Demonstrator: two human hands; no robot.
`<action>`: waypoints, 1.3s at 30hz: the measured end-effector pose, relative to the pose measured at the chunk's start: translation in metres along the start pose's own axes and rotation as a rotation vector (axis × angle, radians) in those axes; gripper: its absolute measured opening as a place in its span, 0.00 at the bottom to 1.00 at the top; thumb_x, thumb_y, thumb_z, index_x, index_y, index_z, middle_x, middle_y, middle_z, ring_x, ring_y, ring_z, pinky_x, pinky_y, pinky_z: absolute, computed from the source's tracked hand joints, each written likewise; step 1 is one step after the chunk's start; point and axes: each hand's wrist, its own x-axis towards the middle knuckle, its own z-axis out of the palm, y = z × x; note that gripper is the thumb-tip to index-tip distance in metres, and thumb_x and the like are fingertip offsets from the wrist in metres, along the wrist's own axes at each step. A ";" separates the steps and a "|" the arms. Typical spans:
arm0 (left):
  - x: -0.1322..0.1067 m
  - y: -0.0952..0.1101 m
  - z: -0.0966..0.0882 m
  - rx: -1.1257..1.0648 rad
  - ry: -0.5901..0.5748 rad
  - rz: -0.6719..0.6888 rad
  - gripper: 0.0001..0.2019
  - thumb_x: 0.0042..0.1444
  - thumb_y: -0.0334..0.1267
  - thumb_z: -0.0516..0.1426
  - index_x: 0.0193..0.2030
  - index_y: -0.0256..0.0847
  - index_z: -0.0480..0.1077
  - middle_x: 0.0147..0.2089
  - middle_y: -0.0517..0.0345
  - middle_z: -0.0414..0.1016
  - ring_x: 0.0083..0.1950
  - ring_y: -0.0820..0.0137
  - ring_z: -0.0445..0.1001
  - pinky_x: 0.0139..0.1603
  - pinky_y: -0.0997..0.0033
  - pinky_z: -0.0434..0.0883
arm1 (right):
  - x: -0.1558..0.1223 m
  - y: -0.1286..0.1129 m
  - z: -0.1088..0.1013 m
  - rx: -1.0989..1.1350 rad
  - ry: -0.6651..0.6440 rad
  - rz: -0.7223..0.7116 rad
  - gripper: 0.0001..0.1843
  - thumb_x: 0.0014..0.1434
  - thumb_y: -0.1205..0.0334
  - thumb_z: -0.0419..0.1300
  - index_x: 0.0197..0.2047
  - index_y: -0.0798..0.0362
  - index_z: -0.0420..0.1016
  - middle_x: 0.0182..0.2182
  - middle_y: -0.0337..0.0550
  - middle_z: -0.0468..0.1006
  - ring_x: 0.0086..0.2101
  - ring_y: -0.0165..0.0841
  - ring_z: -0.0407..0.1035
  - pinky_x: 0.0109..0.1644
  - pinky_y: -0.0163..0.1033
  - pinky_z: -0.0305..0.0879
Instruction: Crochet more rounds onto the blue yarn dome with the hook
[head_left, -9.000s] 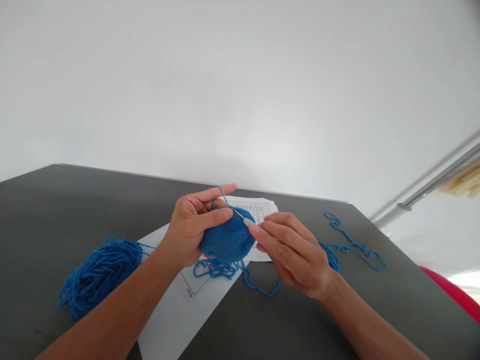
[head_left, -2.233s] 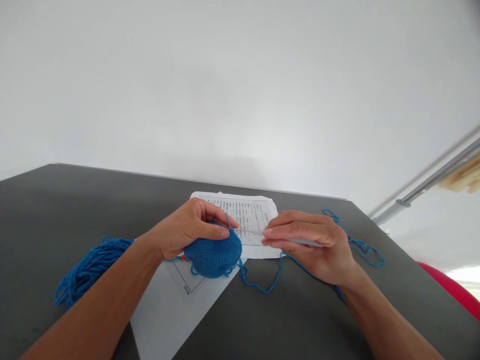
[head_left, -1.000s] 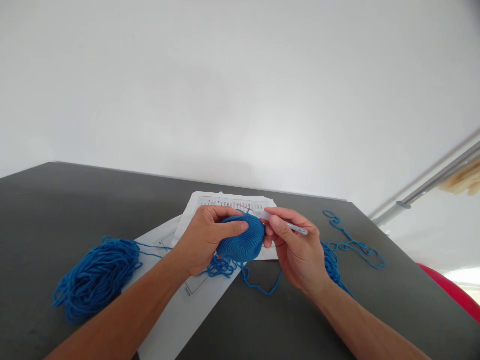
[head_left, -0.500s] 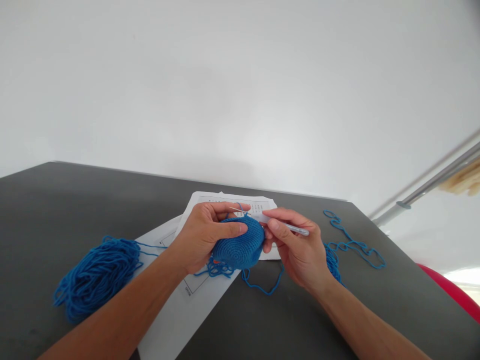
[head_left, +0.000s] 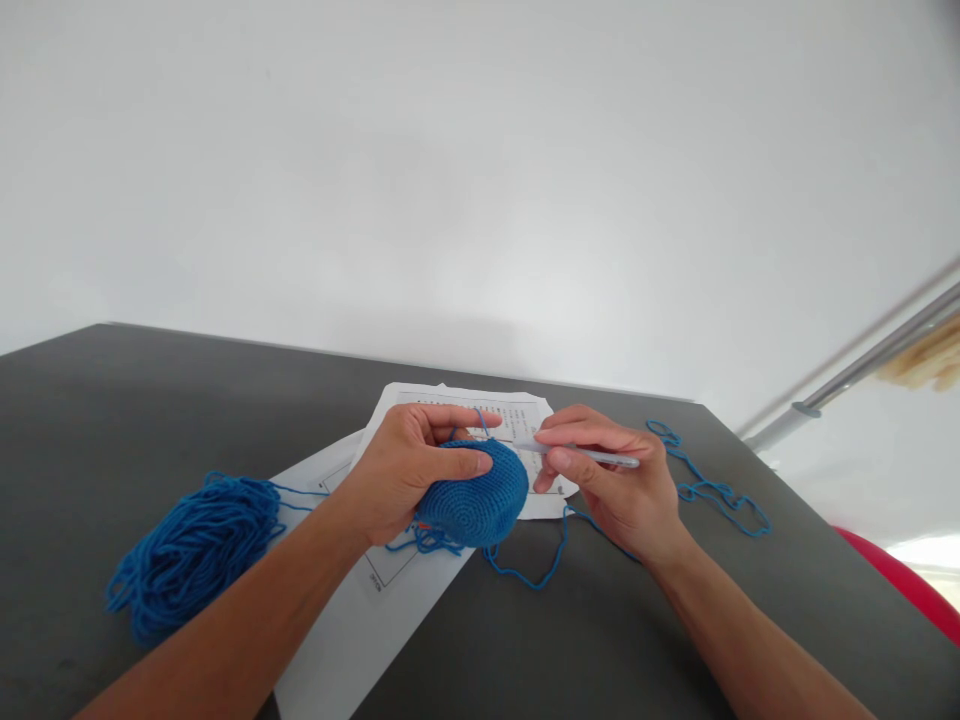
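Observation:
My left hand [head_left: 409, 465] grips a round, blue crocheted piece [head_left: 476, 500], its thumb pressed on the top edge. A strand of blue yarn runs over the outstretched left index finger down to that edge. In my right hand [head_left: 619, 485] is a crochet hook [head_left: 604, 457] with a pale handle, held like a pen. Its thin tip points left, at the upper edge of the crocheted piece; whether it sits in a stitch is too small to tell. Loose blue yarn [head_left: 431, 540] lies under the piece, partly hidden by it.
A blue yarn skein [head_left: 202, 555] lies on the dark table [head_left: 172, 400] at the left. Printed sheets [head_left: 360, 640] lie beneath my hands. A loose yarn strand [head_left: 724, 495] curls at the right. Behind stands a white wall [head_left: 450, 200]; a metal rail [head_left: 862, 375] runs at the right.
My right hand with the crochet hook has moved right, away from the crocheted piece. The piece has tipped slightly in my left hand, which stays in about the same place.

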 end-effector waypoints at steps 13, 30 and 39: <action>0.000 0.002 0.001 0.028 0.022 -0.021 0.22 0.36 0.34 0.76 0.43 0.35 0.84 0.38 0.47 0.86 0.32 0.65 0.79 0.29 0.70 0.74 | 0.006 -0.021 -0.006 -0.202 -0.088 -0.141 0.08 0.58 0.69 0.71 0.40 0.48 0.88 0.34 0.44 0.81 0.26 0.34 0.80 0.28 0.41 0.84; 0.002 0.003 -0.001 0.049 0.028 0.005 0.21 0.38 0.33 0.75 0.43 0.36 0.84 0.38 0.48 0.86 0.33 0.65 0.80 0.31 0.69 0.75 | 0.005 -0.020 -0.010 -0.373 -0.082 -0.270 0.11 0.58 0.69 0.71 0.42 0.46 0.88 0.35 0.47 0.84 0.32 0.38 0.79 0.31 0.44 0.83; 0.002 0.000 -0.001 0.207 0.064 0.071 0.21 0.41 0.37 0.73 0.46 0.37 0.83 0.33 0.53 0.82 0.31 0.66 0.77 0.29 0.70 0.72 | 0.007 -0.021 -0.009 -0.454 -0.107 -0.337 0.13 0.59 0.70 0.70 0.45 0.44 0.88 0.35 0.46 0.84 0.33 0.38 0.79 0.33 0.44 0.79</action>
